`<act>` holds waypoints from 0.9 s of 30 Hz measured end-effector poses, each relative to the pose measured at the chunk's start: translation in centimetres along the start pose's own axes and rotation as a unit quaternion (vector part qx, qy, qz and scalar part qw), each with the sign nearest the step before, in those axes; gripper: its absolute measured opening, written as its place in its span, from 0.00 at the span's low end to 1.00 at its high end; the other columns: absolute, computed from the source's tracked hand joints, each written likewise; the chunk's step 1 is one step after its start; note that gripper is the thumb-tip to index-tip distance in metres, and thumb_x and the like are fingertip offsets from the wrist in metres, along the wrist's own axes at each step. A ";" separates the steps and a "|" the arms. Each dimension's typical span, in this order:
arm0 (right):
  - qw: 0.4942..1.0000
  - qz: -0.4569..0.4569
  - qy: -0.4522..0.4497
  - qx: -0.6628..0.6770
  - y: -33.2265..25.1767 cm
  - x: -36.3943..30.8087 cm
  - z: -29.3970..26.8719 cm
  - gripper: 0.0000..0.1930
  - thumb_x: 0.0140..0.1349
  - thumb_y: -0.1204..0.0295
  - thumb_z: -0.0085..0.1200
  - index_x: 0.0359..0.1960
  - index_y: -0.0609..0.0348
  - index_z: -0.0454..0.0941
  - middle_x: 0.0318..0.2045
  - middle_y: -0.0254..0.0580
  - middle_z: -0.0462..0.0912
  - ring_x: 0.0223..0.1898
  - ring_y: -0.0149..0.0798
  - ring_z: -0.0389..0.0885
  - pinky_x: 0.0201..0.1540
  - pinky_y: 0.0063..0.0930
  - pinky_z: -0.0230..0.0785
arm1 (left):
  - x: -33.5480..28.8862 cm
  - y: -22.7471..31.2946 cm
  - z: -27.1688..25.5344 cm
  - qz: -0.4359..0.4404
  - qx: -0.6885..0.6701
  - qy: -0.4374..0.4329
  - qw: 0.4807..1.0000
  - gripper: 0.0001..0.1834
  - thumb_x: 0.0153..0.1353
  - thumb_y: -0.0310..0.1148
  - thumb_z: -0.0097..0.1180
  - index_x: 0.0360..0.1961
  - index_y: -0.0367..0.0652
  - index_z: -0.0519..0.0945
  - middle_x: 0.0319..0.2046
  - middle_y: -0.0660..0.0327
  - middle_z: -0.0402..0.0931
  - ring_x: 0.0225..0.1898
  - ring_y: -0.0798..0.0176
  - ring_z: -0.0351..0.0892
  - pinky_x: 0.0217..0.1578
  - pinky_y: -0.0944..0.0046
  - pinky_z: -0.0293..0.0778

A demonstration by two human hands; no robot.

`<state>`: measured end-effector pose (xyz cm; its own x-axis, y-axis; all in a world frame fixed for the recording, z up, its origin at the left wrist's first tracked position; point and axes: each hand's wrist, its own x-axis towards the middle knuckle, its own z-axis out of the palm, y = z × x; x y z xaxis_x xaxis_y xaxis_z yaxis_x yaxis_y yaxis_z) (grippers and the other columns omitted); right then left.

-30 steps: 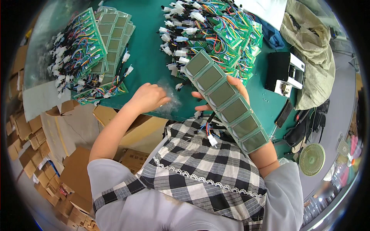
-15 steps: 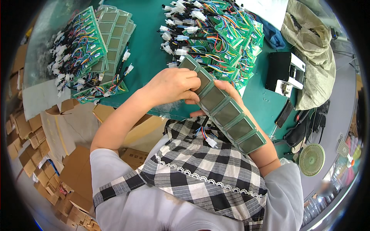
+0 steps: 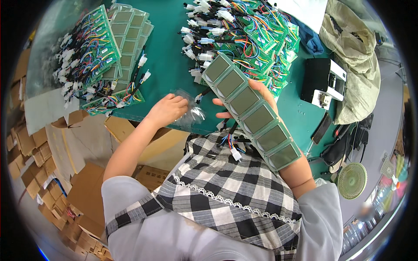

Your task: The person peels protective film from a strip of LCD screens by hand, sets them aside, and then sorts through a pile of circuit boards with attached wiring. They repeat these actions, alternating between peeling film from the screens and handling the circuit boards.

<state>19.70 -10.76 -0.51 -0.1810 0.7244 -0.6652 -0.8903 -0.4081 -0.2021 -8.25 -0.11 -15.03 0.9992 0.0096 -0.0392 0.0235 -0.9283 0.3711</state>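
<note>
Wired circuit boards [image 3: 257, 30] heaped behind panel strip [image 3: 251, 111], table [image 3: 167, 56].

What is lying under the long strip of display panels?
The right hand and forearm support the strip of display panels from below. Coloured wires with a white connector hang beneath it. The palm is hidden by the strip.

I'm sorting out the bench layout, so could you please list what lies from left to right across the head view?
Cardboard boxes → left pile of wired circuit boards → left hand → strip of display panels → black and white device → small green fan.
</note>
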 end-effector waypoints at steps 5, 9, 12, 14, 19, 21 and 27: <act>0.999 -0.020 0.035 -0.037 0.4 0.2 0.0 0.27 0.69 0.52 0.45 0.63 0.55 0.71 0.55 0.47 0.78 0.52 0.48 0.81 0.51 0.52 0.77 | 5.9 2.5 -7.6 -0.036 -0.227 0.139 0.963 0.15 0.57 0.47 0.64 0.27 0.48 0.76 0.28 0.67 0.74 0.33 0.61 0.75 0.38 0.59 0.69; 0.996 -0.012 0.067 -0.062 1.1 0.1 1.2 0.24 0.69 0.52 0.45 0.59 0.54 0.74 0.44 0.43 0.82 0.40 0.40 0.83 0.40 0.40 0.78 | 10.4 5.1 -11.3 0.032 -0.243 0.208 0.947 0.20 0.46 0.48 0.70 0.26 0.48 0.73 0.27 0.64 0.70 0.31 0.59 0.75 0.34 0.59 0.69; 0.996 0.074 0.031 0.026 0.8 0.4 1.4 0.22 0.70 0.52 0.45 0.54 0.53 0.76 0.36 0.40 0.82 0.35 0.36 0.82 0.33 0.33 0.76 | 11.0 4.6 -11.1 0.032 -0.199 0.199 0.959 0.21 0.44 0.49 0.70 0.25 0.48 0.72 0.25 0.64 0.68 0.29 0.60 0.75 0.30 0.60 0.70; 0.949 -0.054 0.198 -0.241 1.4 -0.4 3.1 0.21 0.70 0.52 0.45 0.52 0.54 0.77 0.35 0.39 0.82 0.33 0.34 0.81 0.31 0.32 0.75 | 10.9 4.3 -10.9 0.040 -0.220 0.198 0.954 0.21 0.46 0.48 0.70 0.24 0.47 0.71 0.24 0.64 0.68 0.27 0.59 0.75 0.27 0.59 0.71; 0.959 -0.046 0.192 -0.202 1.6 0.1 2.1 0.19 0.68 0.52 0.48 0.45 0.53 0.79 0.29 0.36 0.80 0.27 0.30 0.78 0.27 0.25 0.70 | 10.6 3.7 -10.9 0.047 -0.246 0.191 0.949 0.20 0.49 0.45 0.69 0.26 0.46 0.71 0.24 0.63 0.69 0.26 0.56 0.76 0.26 0.56 0.72; 0.960 -0.026 0.195 -0.197 1.5 0.3 1.7 0.17 0.67 0.52 0.49 0.42 0.52 0.80 0.28 0.35 0.80 0.26 0.30 0.77 0.26 0.25 0.68 | 10.5 3.7 -11.1 0.045 -0.260 0.181 0.948 0.19 0.50 0.44 0.69 0.27 0.46 0.71 0.24 0.63 0.69 0.27 0.56 0.76 0.26 0.56 0.72; 0.991 0.056 0.111 -0.048 1.1 1.5 -0.2 0.17 0.66 0.53 0.51 0.42 0.51 0.80 0.29 0.36 0.81 0.27 0.32 0.78 0.28 0.27 0.69 | 10.0 4.1 -11.8 0.034 -0.279 0.176 0.943 0.13 0.56 0.36 0.66 0.29 0.44 0.72 0.26 0.61 0.70 0.28 0.55 0.77 0.27 0.56 0.73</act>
<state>18.54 -10.26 -1.92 -0.1701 0.5357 -0.8271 -0.8244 -0.5371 -0.1783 2.26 0.52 -2.95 0.9459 0.1716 0.2755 -0.1246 -0.5919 0.7963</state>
